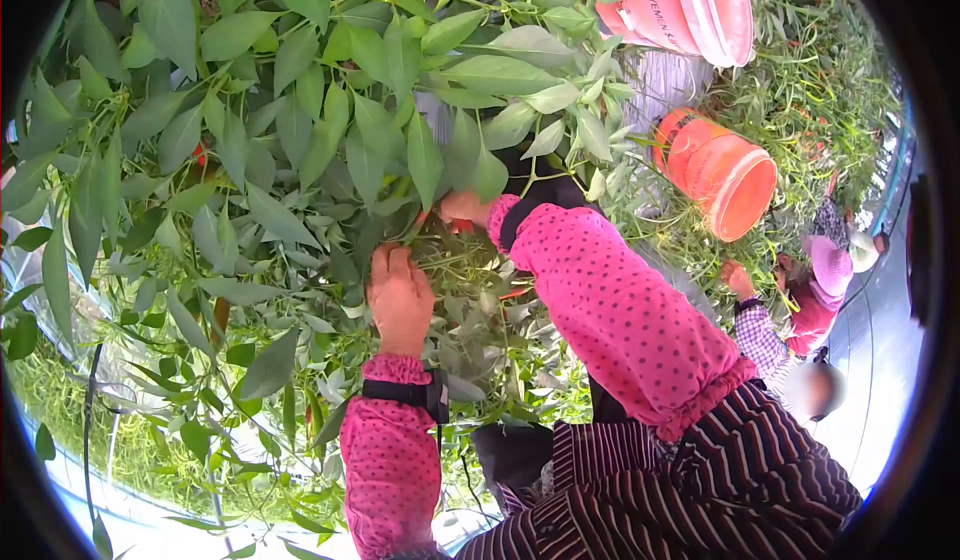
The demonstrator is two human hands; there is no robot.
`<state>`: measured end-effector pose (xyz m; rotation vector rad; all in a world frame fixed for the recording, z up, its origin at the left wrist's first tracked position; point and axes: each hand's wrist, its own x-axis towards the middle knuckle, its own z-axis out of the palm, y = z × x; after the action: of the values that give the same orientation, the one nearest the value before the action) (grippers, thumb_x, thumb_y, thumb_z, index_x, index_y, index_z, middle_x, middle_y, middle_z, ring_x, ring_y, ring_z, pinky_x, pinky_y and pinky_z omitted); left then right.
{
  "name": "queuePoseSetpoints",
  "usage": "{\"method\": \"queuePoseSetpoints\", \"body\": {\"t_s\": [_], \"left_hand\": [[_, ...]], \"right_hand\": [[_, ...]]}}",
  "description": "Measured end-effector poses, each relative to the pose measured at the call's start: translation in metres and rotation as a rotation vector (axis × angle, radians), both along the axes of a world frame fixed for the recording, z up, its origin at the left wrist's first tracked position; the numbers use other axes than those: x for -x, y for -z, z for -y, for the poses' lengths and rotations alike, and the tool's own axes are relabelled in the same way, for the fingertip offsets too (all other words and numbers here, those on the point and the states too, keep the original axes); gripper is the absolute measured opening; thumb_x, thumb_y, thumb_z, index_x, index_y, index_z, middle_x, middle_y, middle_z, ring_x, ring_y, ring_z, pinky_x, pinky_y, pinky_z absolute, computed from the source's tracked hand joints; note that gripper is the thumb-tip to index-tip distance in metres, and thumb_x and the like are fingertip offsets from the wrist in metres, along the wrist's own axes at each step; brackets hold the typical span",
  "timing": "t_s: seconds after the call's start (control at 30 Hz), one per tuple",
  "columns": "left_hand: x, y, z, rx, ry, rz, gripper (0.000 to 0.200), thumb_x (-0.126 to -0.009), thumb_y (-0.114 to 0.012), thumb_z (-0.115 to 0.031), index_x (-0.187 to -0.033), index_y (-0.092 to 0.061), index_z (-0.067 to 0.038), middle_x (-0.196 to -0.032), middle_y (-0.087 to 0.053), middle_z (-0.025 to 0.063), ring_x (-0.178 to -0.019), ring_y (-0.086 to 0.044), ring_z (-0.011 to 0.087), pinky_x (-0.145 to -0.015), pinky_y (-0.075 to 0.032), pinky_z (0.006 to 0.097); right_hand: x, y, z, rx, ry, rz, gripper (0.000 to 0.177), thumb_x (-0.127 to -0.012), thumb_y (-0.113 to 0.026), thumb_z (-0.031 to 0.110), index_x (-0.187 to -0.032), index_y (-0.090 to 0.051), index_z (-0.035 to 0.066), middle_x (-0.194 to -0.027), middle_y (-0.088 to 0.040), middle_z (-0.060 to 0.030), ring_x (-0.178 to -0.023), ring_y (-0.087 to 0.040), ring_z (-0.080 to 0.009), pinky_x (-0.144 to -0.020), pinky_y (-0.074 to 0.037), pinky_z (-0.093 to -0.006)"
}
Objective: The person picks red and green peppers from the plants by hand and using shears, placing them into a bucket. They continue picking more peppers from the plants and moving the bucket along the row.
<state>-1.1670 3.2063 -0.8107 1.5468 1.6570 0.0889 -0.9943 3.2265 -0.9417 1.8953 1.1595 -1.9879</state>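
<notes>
Pink dotted sleeves cover both forearms. My left hand (400,295), a dark strap at its wrist, reaches into the leafy plant (300,150) with its fingers bent and pressed together; what they hold is hidden among the leaves. Just above and to the right, my right hand (467,210) is partly covered by leaves, its fingers curled round a red pepper (461,226). Thin green stems show between and below the hands. Another red pepper (515,293) lies lower, near the right sleeve.
A pink bucket (660,5) stands at the top right. Below it an orange-red bucket (715,172) is tilted among plants. Farther right, another person (812,310) in a pink hat and a person in a checked sleeve (760,338) are among the plants. A dark hose (90,410) runs at the left.
</notes>
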Motion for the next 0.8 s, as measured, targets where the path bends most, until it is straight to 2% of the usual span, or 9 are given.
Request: {"method": "queuePoseSetpoints", "body": {"t_s": [0.07, 0.13, 0.23, 0.27, 0.33, 0.43, 0.67, 0.77, 0.8], "left_hand": [[-0.001, -0.002, -0.003, -0.011, -0.040, 0.021, 0.017, -0.081, -0.050, -0.001, -0.095, -0.059, -0.002, -0.099, -0.058, 0.0162, -0.082, -0.059, 0.0376, -0.072, -0.049, 0.0419], [0.000, 0.003, -0.001, -0.041, -0.129, 0.079, 0.016, -0.081, -0.050, 0.000, -0.094, -0.059, -0.001, -0.095, -0.058, 0.0166, -0.081, -0.059, 0.0364, -0.072, -0.049, 0.0400], [0.002, 0.003, -0.003, 0.000, -0.282, 0.148, 0.015, -0.081, -0.050, 0.001, -0.092, -0.061, -0.001, -0.093, -0.058, 0.0169, -0.081, -0.059, 0.0348, -0.073, -0.048, 0.0381], [0.002, 0.002, -0.003, 0.031, -0.336, 0.168, 0.015, -0.081, -0.050, 0.001, -0.092, -0.061, 0.000, -0.092, -0.059, 0.0170, -0.081, -0.059, 0.0343, -0.073, -0.048, 0.0376], [0.005, 0.002, -0.002, 0.093, -0.339, 0.173, 0.017, -0.080, -0.050, 0.001, -0.094, -0.060, 0.000, -0.094, -0.059, 0.0173, -0.083, -0.059, 0.0351, -0.074, -0.048, 0.0377], [0.006, -0.001, -0.004, 0.085, -0.167, 0.143, 0.020, -0.079, -0.050, 0.002, -0.097, -0.059, 0.000, -0.098, -0.059, 0.0177, -0.085, -0.059, 0.0365, -0.075, -0.048, 0.0387], [0.008, -0.001, 0.004, 0.113, 0.080, 0.075, 0.026, -0.076, -0.052, 0.000, -0.102, -0.058, 0.000, -0.105, -0.058, 0.0165, -0.091, -0.058, 0.0371, -0.078, -0.049, 0.0431], [0.011, -0.002, 0.004, 0.101, 0.111, 0.101, 0.024, -0.078, -0.052, -0.001, -0.101, -0.059, 0.000, -0.101, -0.059, 0.0178, -0.088, -0.059, 0.0378, -0.077, -0.049, 0.0421], [0.010, -0.002, 0.003, 0.099, 0.121, 0.117, 0.022, -0.079, -0.051, -0.001, -0.100, -0.059, 0.000, -0.099, -0.060, 0.0185, -0.087, -0.059, 0.0382, -0.076, -0.049, 0.0417]], "right_hand": [[-0.007, -0.014, -0.001, -0.086, 0.092, 0.019, 0.032, -0.067, -0.066, 0.012, -0.097, -0.063, 0.002, -0.071, -0.062, -0.0128, -0.060, -0.062, -0.0253, -0.055, -0.050, -0.0365], [-0.001, -0.039, -0.010, 0.087, 0.351, 0.021, 0.029, -0.078, -0.063, 0.011, -0.105, -0.059, 0.001, -0.073, -0.062, -0.0093, -0.058, -0.061, -0.0204, -0.048, -0.050, -0.0321], [0.002, -0.071, -0.021, 0.230, 0.570, -0.007, 0.028, -0.082, -0.063, 0.013, -0.106, -0.059, -0.002, -0.078, -0.063, -0.0095, -0.060, -0.062, -0.0183, -0.046, -0.049, -0.0287], [0.004, -0.061, -0.002, 0.217, 0.724, -0.014, 0.029, -0.081, -0.065, 0.014, -0.105, -0.059, -0.001, -0.081, -0.064, -0.0091, -0.065, -0.062, -0.0184, -0.052, -0.050, -0.0313], [0.016, -0.048, 0.028, -0.167, 0.817, -0.100, 0.027, -0.080, -0.066, 0.013, -0.103, -0.060, 0.000, -0.084, -0.065, -0.0091, -0.070, -0.062, -0.0186, -0.059, -0.050, -0.0322], [0.026, -0.089, 0.025, -0.317, 0.950, -0.199, 0.022, -0.081, -0.065, 0.009, -0.101, -0.061, 0.002, -0.089, -0.065, -0.0098, -0.077, -0.060, -0.0200, -0.072, -0.048, -0.0327], [0.016, -0.168, 0.009, -0.239, 0.755, 0.109, 0.030, -0.078, -0.063, 0.003, -0.106, -0.053, 0.001, -0.080, -0.061, -0.0135, -0.071, -0.055, -0.0228, -0.067, -0.047, -0.0313], [0.013, -0.181, 0.017, -0.191, 0.713, 0.099, 0.014, -0.080, -0.062, 0.006, -0.091, -0.055, 0.001, -0.073, -0.052, -0.0029, -0.067, -0.047, -0.0089, -0.058, -0.043, -0.0263], [0.014, -0.181, 0.020, -0.137, 0.752, 0.058, 0.017, -0.080, -0.064, 0.009, -0.091, -0.054, 0.000, -0.071, -0.052, -0.0042, -0.067, -0.047, -0.0079, -0.057, -0.043, -0.0272]]}}
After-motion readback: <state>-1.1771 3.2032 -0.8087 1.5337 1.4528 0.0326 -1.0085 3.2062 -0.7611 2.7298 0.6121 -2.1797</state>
